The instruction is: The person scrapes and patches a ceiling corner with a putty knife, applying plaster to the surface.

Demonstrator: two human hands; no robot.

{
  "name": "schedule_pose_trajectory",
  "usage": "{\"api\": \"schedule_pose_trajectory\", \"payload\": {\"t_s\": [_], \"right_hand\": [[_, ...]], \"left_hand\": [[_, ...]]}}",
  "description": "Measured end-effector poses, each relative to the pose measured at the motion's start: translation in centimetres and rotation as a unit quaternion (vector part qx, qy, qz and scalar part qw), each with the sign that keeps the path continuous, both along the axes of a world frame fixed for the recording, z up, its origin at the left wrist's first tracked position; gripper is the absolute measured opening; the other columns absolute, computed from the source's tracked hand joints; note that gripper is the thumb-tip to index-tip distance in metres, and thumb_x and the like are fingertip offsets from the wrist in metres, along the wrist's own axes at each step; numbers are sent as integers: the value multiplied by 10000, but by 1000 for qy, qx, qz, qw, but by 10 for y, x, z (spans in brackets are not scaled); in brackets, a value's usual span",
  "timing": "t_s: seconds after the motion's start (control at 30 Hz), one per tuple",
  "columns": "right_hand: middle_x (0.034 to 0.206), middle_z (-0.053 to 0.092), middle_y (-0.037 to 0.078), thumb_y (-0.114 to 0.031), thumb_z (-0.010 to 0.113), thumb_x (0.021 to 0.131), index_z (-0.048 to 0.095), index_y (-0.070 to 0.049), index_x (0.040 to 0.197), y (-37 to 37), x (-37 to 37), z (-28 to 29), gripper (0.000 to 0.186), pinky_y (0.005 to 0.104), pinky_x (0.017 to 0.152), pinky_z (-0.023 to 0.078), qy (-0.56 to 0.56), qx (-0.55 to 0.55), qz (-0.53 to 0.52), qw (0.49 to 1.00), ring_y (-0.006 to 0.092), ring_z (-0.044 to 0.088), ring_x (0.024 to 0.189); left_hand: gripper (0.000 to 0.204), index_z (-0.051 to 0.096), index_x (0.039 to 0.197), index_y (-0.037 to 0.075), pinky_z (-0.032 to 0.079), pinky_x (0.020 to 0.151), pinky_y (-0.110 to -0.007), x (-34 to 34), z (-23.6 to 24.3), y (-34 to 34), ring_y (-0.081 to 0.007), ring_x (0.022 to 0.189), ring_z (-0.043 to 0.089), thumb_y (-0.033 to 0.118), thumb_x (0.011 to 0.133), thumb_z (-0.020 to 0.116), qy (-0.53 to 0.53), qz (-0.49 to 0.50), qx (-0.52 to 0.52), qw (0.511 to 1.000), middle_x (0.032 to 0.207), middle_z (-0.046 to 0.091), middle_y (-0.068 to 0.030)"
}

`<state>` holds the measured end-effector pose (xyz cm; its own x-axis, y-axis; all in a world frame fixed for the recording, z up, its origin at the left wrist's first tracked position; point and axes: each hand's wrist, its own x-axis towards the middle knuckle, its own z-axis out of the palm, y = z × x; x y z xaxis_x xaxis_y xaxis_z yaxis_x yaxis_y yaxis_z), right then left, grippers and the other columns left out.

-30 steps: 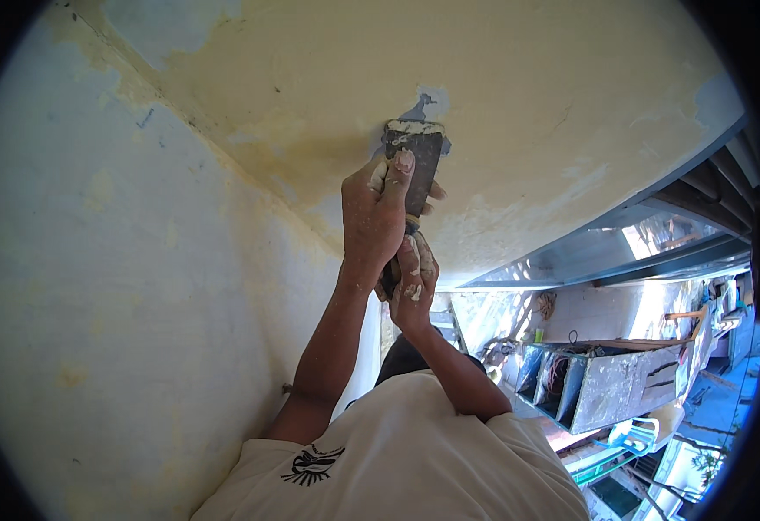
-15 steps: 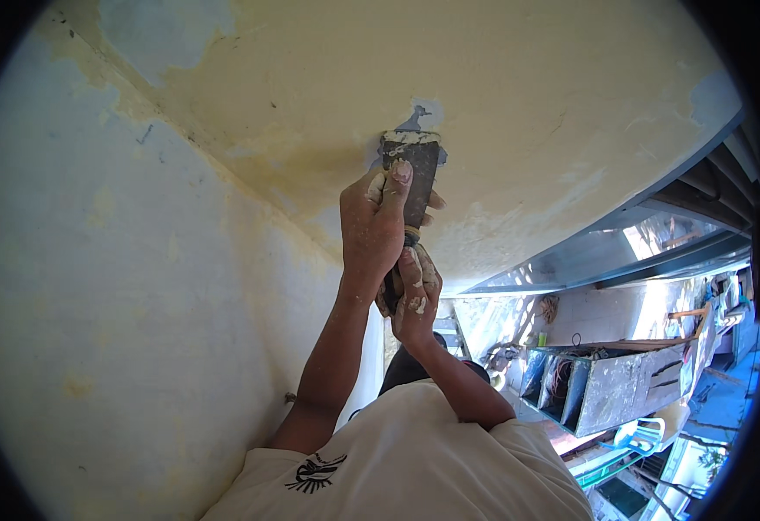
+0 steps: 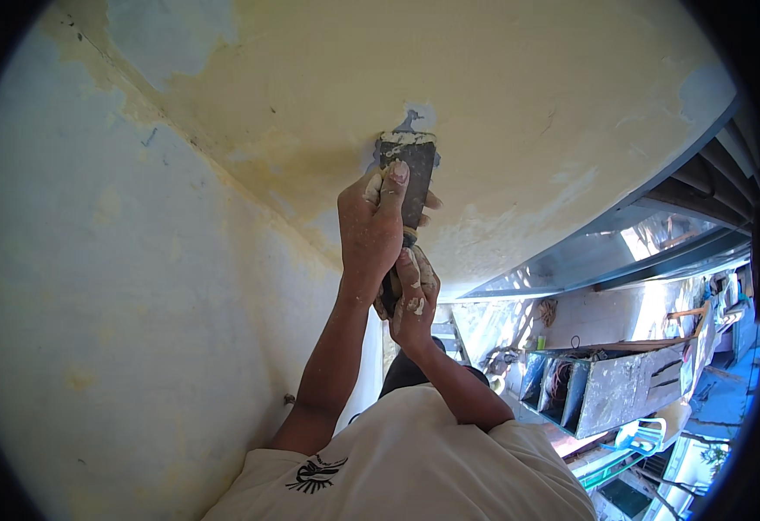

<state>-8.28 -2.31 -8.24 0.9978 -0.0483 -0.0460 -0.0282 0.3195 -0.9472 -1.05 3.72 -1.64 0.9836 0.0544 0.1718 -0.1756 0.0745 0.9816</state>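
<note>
A putty knife (image 3: 418,178) with a wide dark blade points away from me, its far edge smeared with pale filler. That edge lies against or very near the yellowish painted surface (image 3: 519,104), beside a patch of grey and white filler (image 3: 415,117). My left hand (image 3: 371,213) is closed round the blade, thumb lying along its face and fingertips showing past the far side. Below it, my right hand (image 3: 416,291) grips the handle, which is mostly hidden by the fingers. Pale filler is smeared on both hands.
A whitish wall (image 3: 119,304) meets the yellowish surface along a slanting corner at left. Bluish metal framing (image 3: 588,252) edges that surface at right. Farther off stand a weathered cabinet (image 3: 627,391) and a blue chair (image 3: 645,434).
The view has shifted very slightly. Both hands keep their hold on the putty knife, and its blade edge stays at almost the same spot beside the filler patch.
</note>
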Motion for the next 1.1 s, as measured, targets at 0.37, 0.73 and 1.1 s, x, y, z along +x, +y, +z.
{"api": "schedule_pose_trajectory", "payload": {"t_s": [0.37,0.73,1.1], "right_hand": [[858,524,115,-137,411,932,550,11,998,9,0,-18,214,313,671,418,-215,-256,-153,930,196,493,730],[692,449,17,-207,444,931,495,-12,812,12,2,9,234,251,524,350,-89,-70,-106,988,79,408,597],[721,516,57,-135,416,925,545,5,1009,6,4,7,208,253,487,372,-99,-102,-90,986,115,465,551]], "left_hand": [[416,622,857,-16,467,482,-227,-3,8,-3,-115,500,569,369,922,477,6,4,-6,1000,633,624,-99],[393,612,853,-23,470,478,-237,-1,12,1,-119,511,587,333,931,464,8,-5,20,1000,643,638,-98],[392,618,873,-6,455,461,-222,0,10,-3,-113,509,573,366,913,499,-1,8,-15,1000,645,626,-102]]}}
